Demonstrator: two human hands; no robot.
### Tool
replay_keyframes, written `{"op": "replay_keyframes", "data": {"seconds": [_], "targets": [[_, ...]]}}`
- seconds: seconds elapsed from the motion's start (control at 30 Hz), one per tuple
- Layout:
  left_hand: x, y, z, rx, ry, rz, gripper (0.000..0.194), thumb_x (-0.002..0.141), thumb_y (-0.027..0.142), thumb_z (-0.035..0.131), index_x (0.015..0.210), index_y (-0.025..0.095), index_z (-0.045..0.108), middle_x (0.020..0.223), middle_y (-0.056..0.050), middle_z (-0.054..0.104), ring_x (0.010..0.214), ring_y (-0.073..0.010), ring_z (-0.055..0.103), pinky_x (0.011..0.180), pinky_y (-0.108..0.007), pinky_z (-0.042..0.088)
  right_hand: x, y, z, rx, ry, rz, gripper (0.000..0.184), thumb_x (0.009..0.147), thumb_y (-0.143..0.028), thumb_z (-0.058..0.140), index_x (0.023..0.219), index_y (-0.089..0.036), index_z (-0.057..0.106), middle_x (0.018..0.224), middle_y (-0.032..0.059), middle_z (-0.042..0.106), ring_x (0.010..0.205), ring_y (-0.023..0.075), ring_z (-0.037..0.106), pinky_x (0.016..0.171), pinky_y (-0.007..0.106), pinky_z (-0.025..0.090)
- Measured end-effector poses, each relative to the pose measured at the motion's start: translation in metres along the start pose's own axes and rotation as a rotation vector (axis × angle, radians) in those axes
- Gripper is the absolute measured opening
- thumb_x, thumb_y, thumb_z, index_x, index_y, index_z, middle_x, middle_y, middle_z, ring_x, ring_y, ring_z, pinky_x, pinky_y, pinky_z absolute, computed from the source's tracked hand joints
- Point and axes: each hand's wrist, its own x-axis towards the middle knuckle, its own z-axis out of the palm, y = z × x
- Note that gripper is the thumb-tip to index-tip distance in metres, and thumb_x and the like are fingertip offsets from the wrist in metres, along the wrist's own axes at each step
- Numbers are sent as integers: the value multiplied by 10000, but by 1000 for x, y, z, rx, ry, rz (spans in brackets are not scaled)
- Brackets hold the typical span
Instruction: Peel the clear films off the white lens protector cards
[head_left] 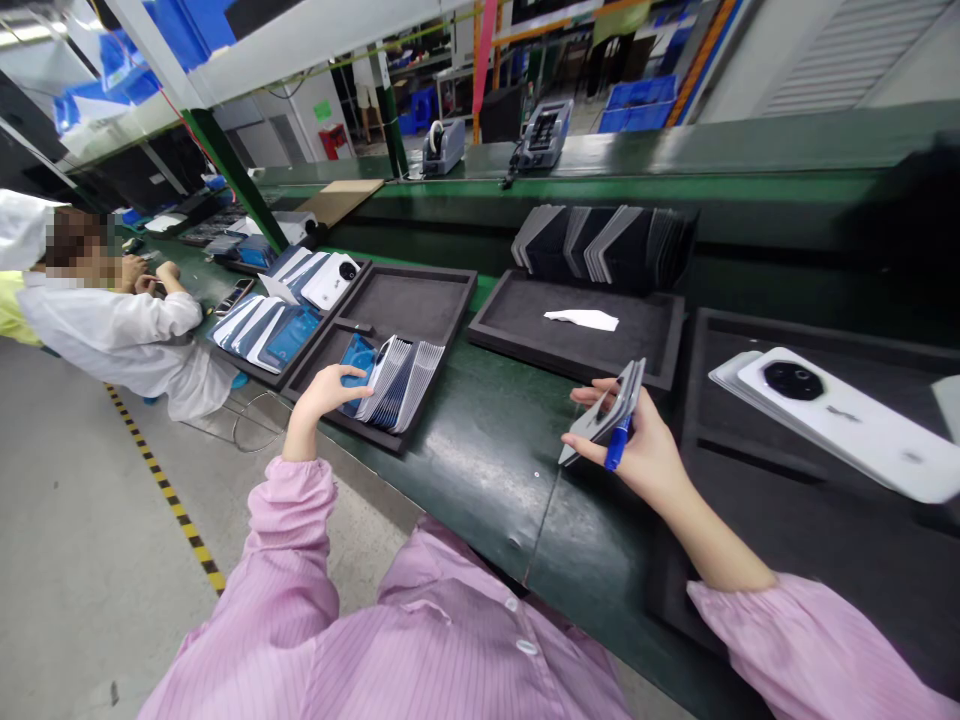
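While the left hand hides its grip, leaving it unclear, the right hand clamps panels.

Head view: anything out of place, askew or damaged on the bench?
Mainly a ragged white paper-like scrap lying alone in the black rectangular tray right of centre; its irregular outline suggests litter. The white phone-shaped panels at far right also sit askew, stacked edges not lined up. No spill or damage is apparent.
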Motion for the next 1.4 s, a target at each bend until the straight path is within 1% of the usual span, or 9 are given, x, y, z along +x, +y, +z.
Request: {"op": "replay_keyframes", "data": {"seconds": [0.17,0.33,0.5,0.8,0.93,1.07,1.23,1.3,1.4], "targets": [[-2,2,0,18,-23,11,303,693,476,681,794,213,792,962,-73,796,1022,-316,689,992,-362,469,0,1,0,-3,-4,4,749,603,-584,874,1176,-288,491,1158,119,709,1094,369,692,1010,619,513],[-1,3,0,63,52,-39,219,668,334,597,658,167,739,715,-71,742,814,-276,683,740,-295,495,-1,-2,1,-12,4,2,731,612,-596,859,1163,-285,491,1149,113,714,1078,367,699,994,610,524],[-3,1,-3,107,140,-87,186,648,269,570,631,150,711,631,-94,700,785,-262,658,701,-285,459,-1,-6,1,-13,7,-4,740,587,-598,870,1144,-287,494,1132,110,721,1069,365,702,998,598,526],[-12,7,-7,54,130,-48,244,710,355,615,738,179,782,871,-88,790,926,-307,690,878,-320,491,-1,-8,1,-38,7,-17,750,590,-633,855,1149,-294,488,1121,101,727,1068,363,702,980,578,537],[-11,10,-5,-28,126,-13,419,754,414,644,1096,215,780,1049,-59,784,995,-281,693,972,-346,478,-1,-9,1,-40,3,-12,741,585,-606,864,1142,-294,488,1125,108,728,1073,368,700,979,583,534],[-8,1,-8,-94,280,-74,663,681,256,676,1339,185,631,1059,-84,756,1034,-287,687,992,-389,482,0,-8,2,-14,8,-7,748,586,-576,870,1153,-286,478,1139,119,718,1094,361,693,984,586,526],[-14,-1,-16,-230,570,-120,538,791,318,523,1304,157,538,1164,-154,683,1104,-294,661,977,-440,516,3,-5,3,48,70,-25,755,578,-580,878,1145,-283,478,1094,93,712,1043,324,710,989,561,534],[-17,13,-7,-327,608,-66,558,822,362,473,1347,173,442,1225,-149,642,1108,-271,657,933,-414,547,5,-6,3,105,90,-13,762,568,-591,880,1138,-282,480,1058,83,711,986,306,723,966,542,557],[-19,52,29,-598,542,98,565,802,366,514,1334,203,415,1229,-119,628,1115,-261,639,941,-388,541,6,-9,3,156,109,27,785,540,-590,895,1132,-282,480,1008,76,712,921,296,724,905,522,585]]}}
